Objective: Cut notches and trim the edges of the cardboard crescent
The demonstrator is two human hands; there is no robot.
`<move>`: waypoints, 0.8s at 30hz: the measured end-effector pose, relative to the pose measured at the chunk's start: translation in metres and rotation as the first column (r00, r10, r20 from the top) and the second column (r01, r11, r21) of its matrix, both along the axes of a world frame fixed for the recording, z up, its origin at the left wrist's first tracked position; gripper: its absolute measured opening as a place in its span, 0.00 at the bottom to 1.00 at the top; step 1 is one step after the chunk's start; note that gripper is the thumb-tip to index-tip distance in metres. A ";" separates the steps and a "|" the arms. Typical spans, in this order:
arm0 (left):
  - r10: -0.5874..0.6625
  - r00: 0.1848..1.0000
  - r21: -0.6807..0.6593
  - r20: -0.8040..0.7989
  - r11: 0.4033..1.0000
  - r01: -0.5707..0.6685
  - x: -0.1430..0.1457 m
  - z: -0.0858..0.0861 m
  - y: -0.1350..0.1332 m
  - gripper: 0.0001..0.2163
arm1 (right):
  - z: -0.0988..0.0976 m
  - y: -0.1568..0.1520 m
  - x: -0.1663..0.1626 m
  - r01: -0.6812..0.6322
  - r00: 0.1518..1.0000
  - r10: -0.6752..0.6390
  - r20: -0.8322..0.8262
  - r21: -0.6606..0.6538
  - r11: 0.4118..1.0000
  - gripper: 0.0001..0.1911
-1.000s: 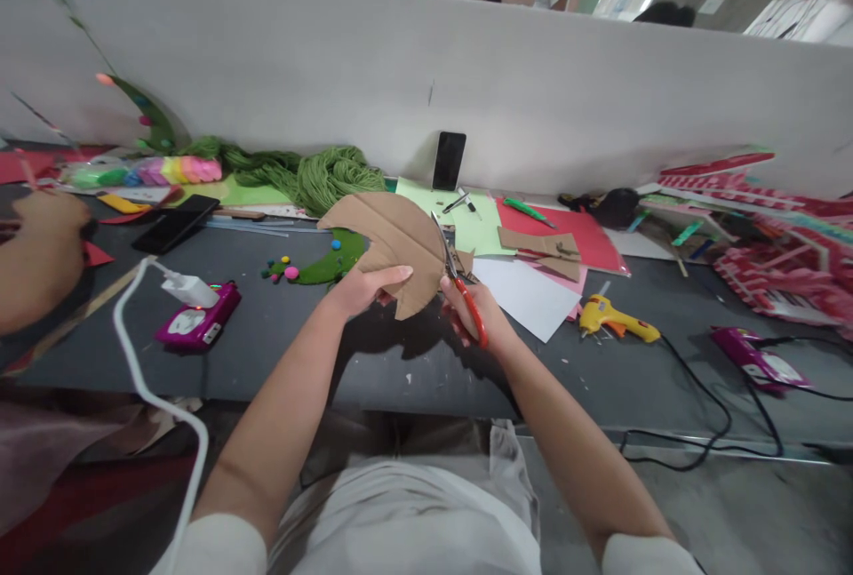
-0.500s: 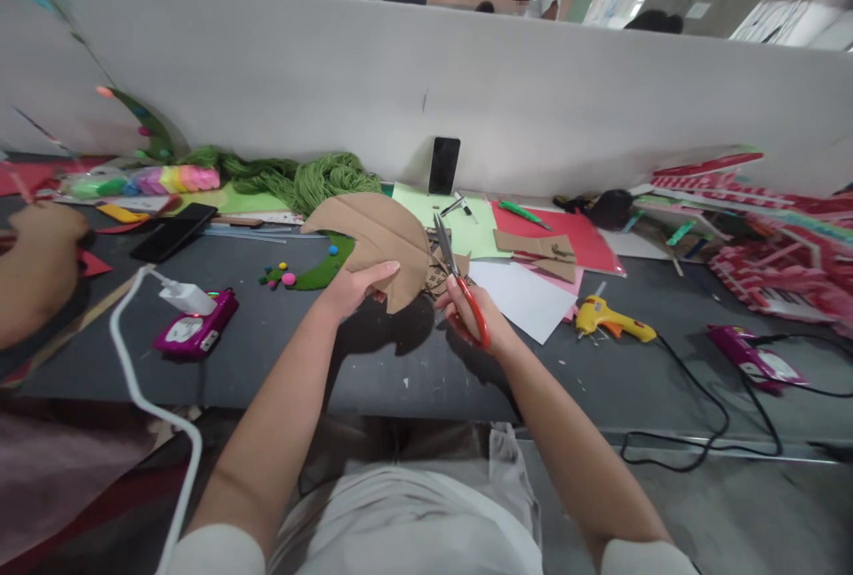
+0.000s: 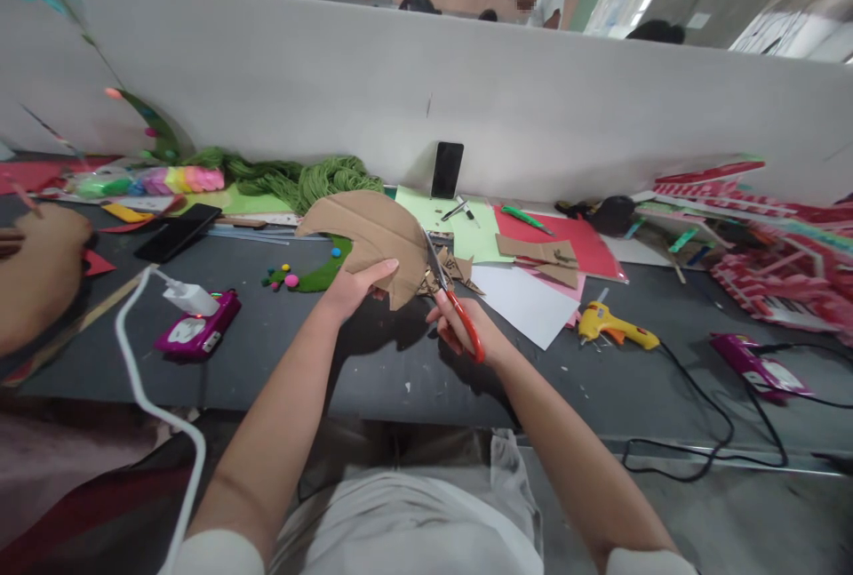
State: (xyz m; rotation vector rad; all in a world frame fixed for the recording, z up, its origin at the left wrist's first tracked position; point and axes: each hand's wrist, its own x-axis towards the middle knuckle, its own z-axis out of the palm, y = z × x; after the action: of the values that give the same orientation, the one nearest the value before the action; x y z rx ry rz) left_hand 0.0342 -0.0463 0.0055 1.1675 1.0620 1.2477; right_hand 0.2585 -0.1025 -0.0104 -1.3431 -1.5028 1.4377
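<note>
My left hand (image 3: 356, 286) is closed on the lower edge of a brown cardboard leaf shape (image 3: 373, 233), holding it up above the dark table (image 3: 373, 362). My right hand (image 3: 466, 326) grips red-handled scissors (image 3: 453, 299). Their blades point up and left and meet the right edge of the cardboard. Small cardboard offcuts (image 3: 459, 268) lie just behind the blades.
Green yarn (image 3: 313, 175), a green felt piece with pom-poms (image 3: 313, 273), a phone (image 3: 448, 170) against the white partition, coloured paper sheets (image 3: 526, 291), a yellow glue gun (image 3: 609, 324), two magenta power strips (image 3: 196, 331) with cables. Another person's hand (image 3: 33, 264) is at the left.
The cardboard has turned and shifted slightly left in my left hand. The scissors have moved left and their blades have closed in on the cardboard's right edge.
</note>
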 end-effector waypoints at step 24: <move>-0.135 0.980 -0.029 -0.146 0.991 0.132 0.001 0.001 -0.008 0.14 | -0.003 0.004 0.004 0.040 0.999 -0.040 0.004 -0.034 0.999 0.37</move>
State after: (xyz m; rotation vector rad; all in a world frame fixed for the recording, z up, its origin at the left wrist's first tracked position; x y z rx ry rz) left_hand 0.0351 -0.0541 0.0065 1.3103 1.0825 1.0576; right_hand 0.2626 -0.0985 -0.0139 -1.3885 -1.4515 1.4427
